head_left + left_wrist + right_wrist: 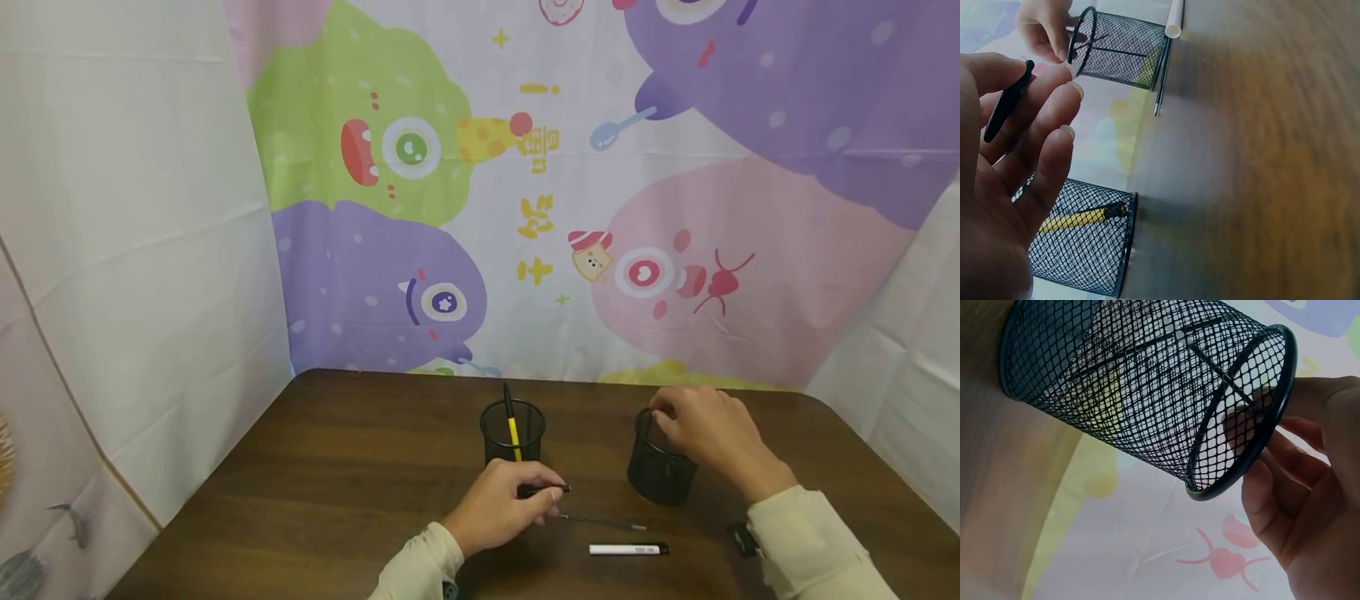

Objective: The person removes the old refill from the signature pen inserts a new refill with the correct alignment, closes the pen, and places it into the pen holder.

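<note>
My left hand (501, 506) pinches a small black tapered piece (1010, 103), like a pen cap, between thumb and fingers. It is in front of the left black mesh pen cup (491, 425), where a yellow-and-black pen (513, 429) leans. At the right mesh pen cup (660, 475) my right hand (701, 425) reaches over the rim. Its fingertips are inside the mouth and seem to pinch a thin dark rod (1213, 369); the mesh partly hides the grip. Between the cups lie a thin pen refill (603, 522) and a white pen barrel (622, 549) with a black end.
The brown wooden table (300, 483) has rounded far corners. Behind it hangs a cloth (525, 333) printed with cartoon monsters. White cloth (150, 208) stands along the left, with more on the right.
</note>
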A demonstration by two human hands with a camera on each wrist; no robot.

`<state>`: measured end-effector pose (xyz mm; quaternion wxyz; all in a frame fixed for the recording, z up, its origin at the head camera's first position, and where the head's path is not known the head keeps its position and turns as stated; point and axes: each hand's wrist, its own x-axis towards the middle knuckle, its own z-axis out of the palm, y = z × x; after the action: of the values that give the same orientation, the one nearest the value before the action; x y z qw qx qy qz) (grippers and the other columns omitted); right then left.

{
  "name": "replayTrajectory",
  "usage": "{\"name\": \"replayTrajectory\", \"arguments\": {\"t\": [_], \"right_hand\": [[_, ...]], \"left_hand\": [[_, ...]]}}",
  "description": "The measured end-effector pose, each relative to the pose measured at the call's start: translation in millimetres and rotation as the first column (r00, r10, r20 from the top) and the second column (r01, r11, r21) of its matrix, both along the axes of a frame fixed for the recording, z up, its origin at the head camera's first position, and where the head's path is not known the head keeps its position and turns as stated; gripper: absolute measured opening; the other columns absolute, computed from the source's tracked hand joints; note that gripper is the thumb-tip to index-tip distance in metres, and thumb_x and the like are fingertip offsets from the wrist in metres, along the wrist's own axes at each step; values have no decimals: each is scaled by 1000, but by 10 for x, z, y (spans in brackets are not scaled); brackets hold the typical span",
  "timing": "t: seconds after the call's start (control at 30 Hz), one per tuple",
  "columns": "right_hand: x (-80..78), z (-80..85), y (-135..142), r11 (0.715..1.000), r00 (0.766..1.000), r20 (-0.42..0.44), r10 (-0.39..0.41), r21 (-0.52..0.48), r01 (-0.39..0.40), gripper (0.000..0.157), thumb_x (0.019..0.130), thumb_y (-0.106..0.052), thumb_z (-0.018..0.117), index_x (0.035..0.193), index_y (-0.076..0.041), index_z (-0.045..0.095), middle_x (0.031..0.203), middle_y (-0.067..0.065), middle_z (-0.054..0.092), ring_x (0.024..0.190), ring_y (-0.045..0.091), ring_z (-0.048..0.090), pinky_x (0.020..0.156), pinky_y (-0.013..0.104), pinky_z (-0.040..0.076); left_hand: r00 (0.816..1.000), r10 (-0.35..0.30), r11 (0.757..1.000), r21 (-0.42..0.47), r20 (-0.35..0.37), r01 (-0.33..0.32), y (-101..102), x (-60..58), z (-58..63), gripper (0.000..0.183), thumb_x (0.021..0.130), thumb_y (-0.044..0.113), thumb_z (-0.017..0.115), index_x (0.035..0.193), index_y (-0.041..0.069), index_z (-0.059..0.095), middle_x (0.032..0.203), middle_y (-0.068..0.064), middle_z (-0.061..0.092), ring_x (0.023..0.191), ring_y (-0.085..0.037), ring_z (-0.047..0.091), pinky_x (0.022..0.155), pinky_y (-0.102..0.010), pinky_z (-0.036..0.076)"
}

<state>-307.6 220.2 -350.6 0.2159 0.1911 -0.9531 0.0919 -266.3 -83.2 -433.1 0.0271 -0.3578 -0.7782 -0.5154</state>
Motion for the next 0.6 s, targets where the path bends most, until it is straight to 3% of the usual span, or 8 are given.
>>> {"name": "replayTrajectory", "arguments": {"t": [0.23, 0.6], "right_hand": [[34, 5, -11, 999, 998, -65, 15, -50, -18, 10, 87, -14, 75, 96, -12, 77, 89, 4, 73, 76, 27, 68, 64, 52, 54], [64, -4, -53, 994, 998, -60, 36, -101, -42, 11, 88, -9, 73, 98, -7, 75, 92, 6, 70, 83, 28, 66, 76, 53, 54]], "left_hand": [[1000, 1, 1000, -4, 1, -1, -2, 2, 1, 14, 99, 18, 66, 106, 10, 74, 78, 8, 71, 61, 0, 65, 58, -23, 57], [1000, 1, 1000, -12, 21, -1, -11, 19, 4, 15, 99, 20, 66, 106, 10, 74, 79, 7, 72, 62, -2, 66, 59, -23, 57]]}}
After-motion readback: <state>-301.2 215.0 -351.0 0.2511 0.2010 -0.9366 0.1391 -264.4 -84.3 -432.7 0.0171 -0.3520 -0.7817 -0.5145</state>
